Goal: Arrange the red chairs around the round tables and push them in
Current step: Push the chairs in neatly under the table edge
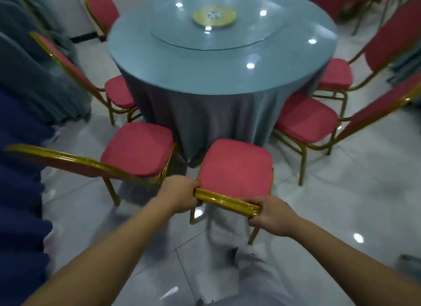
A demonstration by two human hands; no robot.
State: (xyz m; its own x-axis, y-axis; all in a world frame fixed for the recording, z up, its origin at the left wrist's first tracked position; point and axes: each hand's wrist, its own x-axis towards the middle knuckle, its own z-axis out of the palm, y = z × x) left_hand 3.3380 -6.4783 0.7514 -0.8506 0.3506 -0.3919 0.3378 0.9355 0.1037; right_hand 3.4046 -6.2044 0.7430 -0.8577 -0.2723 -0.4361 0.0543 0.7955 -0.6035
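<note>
The red chair (pixel 235 166) stands at the round table (pixel 159 61), seat not yet under it; my left hand (pixel 180 191) and right hand (pixel 271 216) wrap their fingers (pixel 250 202) round each end of its gold back rail (pixel 227 202), so I can push it straight

The near chair (pixel 235 166) stands with its seat front right at the hanging tablecloth (pixel 205 118) of the round table (pixel 216 77). On its left the neighbouring chair (pixel 136 149) sits just beside it, leaving only a narrow slit. On its right a wider wedge of bare tiled floor (pixel 289 187) opens before the next chair (pixel 305 121). Dark blue cloth (pixel 20 191) walls the near left
</note>
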